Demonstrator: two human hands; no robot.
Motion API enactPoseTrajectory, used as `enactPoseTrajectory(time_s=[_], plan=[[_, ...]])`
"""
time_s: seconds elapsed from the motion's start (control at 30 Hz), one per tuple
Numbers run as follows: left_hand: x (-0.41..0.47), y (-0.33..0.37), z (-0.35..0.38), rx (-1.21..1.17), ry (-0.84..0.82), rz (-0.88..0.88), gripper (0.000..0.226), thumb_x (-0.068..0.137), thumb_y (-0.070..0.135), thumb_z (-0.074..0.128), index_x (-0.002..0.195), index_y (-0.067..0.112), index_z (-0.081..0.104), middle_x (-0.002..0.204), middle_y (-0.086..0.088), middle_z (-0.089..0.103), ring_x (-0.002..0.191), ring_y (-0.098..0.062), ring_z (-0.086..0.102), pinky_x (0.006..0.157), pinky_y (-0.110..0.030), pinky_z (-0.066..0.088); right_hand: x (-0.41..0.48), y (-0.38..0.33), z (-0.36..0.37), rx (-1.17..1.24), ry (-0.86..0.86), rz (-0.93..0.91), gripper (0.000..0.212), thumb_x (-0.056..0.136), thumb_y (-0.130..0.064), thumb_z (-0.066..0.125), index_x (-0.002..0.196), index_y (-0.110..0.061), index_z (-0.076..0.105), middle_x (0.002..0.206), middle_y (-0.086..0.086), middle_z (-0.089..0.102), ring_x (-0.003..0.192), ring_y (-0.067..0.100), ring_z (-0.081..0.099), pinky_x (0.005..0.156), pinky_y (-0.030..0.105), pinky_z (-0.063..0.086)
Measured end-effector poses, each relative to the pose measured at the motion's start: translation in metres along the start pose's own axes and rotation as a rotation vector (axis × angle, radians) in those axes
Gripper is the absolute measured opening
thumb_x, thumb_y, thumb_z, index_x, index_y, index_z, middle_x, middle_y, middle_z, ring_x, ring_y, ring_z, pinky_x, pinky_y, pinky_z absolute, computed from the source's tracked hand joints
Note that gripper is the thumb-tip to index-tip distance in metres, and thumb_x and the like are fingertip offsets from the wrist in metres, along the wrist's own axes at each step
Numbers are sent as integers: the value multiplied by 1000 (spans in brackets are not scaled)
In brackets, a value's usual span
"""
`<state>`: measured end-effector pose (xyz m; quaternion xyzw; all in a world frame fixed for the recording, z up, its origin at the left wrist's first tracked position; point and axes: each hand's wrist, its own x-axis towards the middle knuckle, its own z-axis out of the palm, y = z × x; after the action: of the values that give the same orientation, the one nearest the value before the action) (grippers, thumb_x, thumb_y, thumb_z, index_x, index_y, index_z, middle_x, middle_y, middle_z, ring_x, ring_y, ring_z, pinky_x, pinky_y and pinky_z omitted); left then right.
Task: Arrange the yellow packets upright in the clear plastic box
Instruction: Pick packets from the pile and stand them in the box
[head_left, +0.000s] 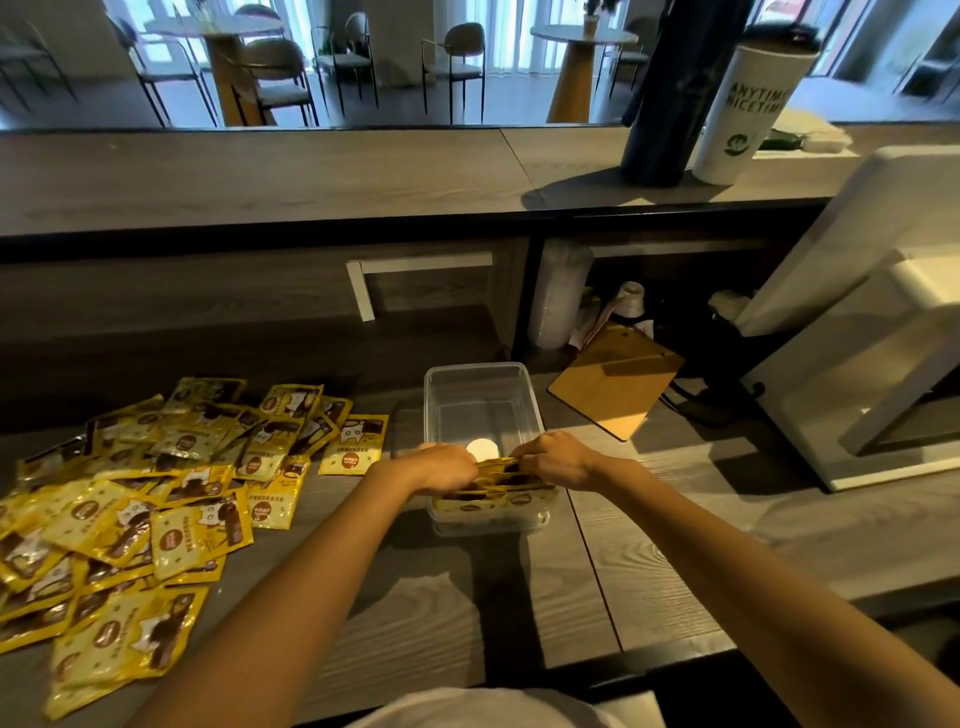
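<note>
My left hand and right hand meet over the near end of the clear plastic box on the grey wood counter. Each hand's fingers curl round one end of a row of yellow packets. The row stands on edge between my hands, against the box's near wall. Just beyond my knuckles a white round disc lies on the box floor. A heap of loose packets sprawls flat, well out from my left hand. A wooden clipboard lies beyond my right hand, and a white stand rises farther to that side.
</note>
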<state>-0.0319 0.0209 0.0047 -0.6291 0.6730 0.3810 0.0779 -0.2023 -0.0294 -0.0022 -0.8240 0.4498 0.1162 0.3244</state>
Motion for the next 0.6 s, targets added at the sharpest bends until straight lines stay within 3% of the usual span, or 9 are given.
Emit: enactPoseTrajectory(time_s=[0.07,0.13,0.2,0.3,0.4,0.47,0.6], plan=[[1,-3,4,78,-10,-15,26,96,15,26,92,13,51,101,-8,52,104,-21,46,107,-38,20,-2,0,5,-71,-5,-11,40,100,-29,30,117,-15,63,119,12,62,114,24,50,109,42,27],[-1,-6,8,73,-18,-12,29,95,17,24,98,15,53,111,-11,57,118,-21,44,113,-41,6,-4,1,9,-121,2,-22,42,100,-30,28,115,-12,63,121,11,60,114,21,45,110,41,21],[-1,-9,11,29,-2,10,27,95,18,25,94,17,52,116,-14,59,120,-22,45,114,-42,3,-6,4,11,-135,8,-27,43,100,-31,28,116,-12,63,124,10,59,117,20,43,111,40,20],[-2,-10,12,-36,50,24,28,93,17,29,95,15,57,108,-15,60,113,-22,49,111,-41,9,-9,3,11,-74,44,-50,49,91,-38,26,117,-16,62,117,10,63,109,19,48,116,47,15],[-5,-8,11,-72,94,27,22,91,14,33,90,15,56,93,-9,55,101,-24,52,107,-40,22,-10,-3,7,-33,105,-65,45,91,-34,32,126,-19,56,123,10,63,125,21,47,117,47,0],[-9,-4,7,-96,125,23,27,91,13,35,101,10,60,101,-8,59,99,-23,52,101,-38,31,-11,-8,5,-40,135,-78,45,91,-33,32,124,-19,58,121,10,65,125,20,49,118,45,-1],[-17,0,-1,-190,196,9,39,94,14,38,129,10,54,133,-10,54,122,-25,49,98,-36,38,-10,-16,2,-27,182,-66,62,76,-40,24,120,-17,61,122,9,65,122,19,51,119,40,4]])
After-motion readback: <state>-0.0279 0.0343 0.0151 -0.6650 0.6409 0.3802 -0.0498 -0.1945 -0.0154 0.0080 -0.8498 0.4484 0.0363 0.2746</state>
